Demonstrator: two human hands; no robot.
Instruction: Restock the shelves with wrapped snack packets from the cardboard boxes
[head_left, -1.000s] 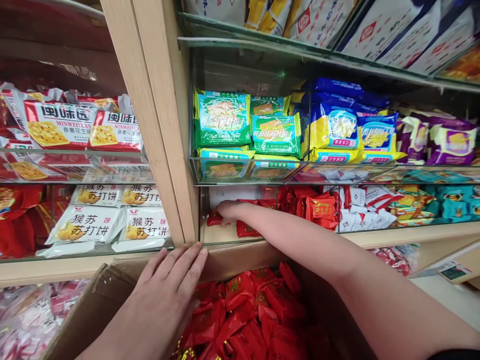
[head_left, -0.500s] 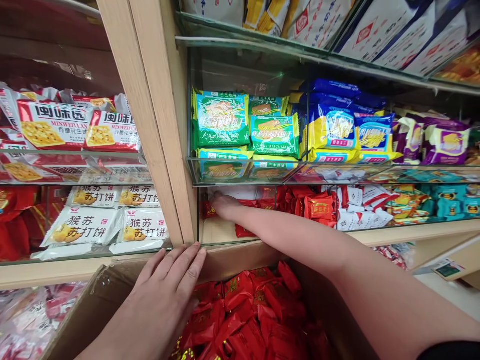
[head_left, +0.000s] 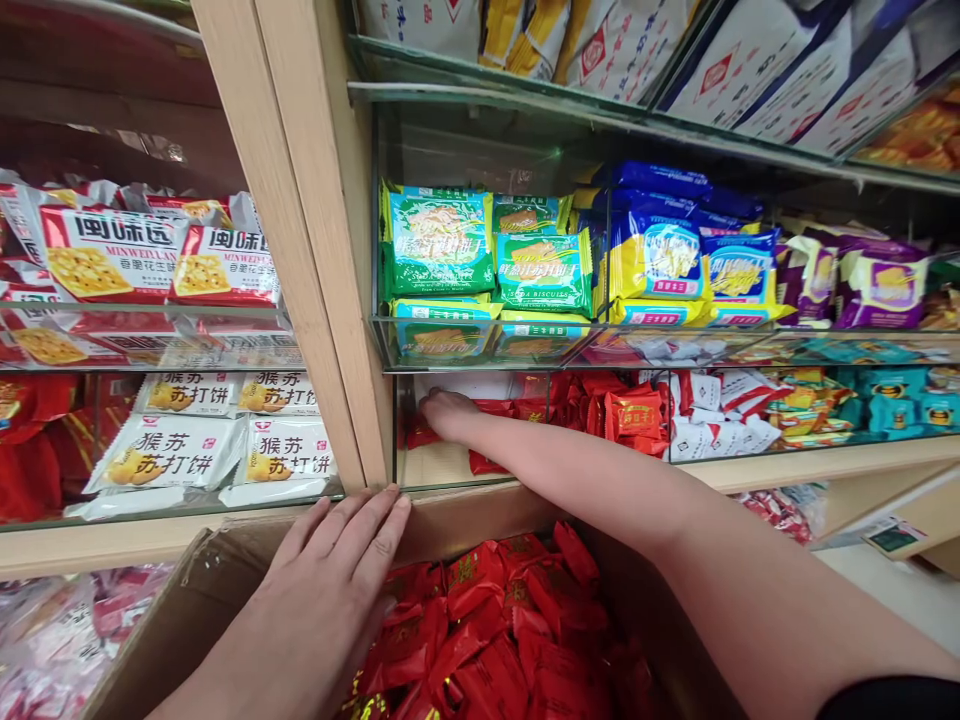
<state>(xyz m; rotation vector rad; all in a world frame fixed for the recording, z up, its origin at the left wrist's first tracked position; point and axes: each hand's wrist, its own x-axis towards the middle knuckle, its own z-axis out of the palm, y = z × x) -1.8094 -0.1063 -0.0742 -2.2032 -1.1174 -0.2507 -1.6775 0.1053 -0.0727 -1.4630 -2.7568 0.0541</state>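
Note:
My left hand (head_left: pixel 334 560) lies over the near rim of an open cardboard box (head_left: pixel 169 600), its fingers stretched out and holding nothing. Inside the box is a heap of red snack packets (head_left: pixel 480 630) with gold print. My right hand (head_left: pixel 450 415) reaches into the lower shelf compartment (head_left: pixel 435 465), at its left end. Its fingers curl down over a small red packet (head_left: pixel 421 433) there; the fingertips are partly hidden. More red packets (head_left: pixel 491 462) lie beside and beneath my right forearm.
A wooden post (head_left: pixel 315 240) divides the shelves. Above my right hand runs a glass shelf edge (head_left: pixel 480 345) with green biscuit packs (head_left: pixel 439 240) on it. White cracker packs (head_left: pixel 169 450) stand on the left. Red-and-white packets (head_left: pixel 720 420) fill a compartment to the right.
My right hand has shifted slightly at the left end of the compartment, and the red packet under it shows less print. My left hand stays on the box rim.

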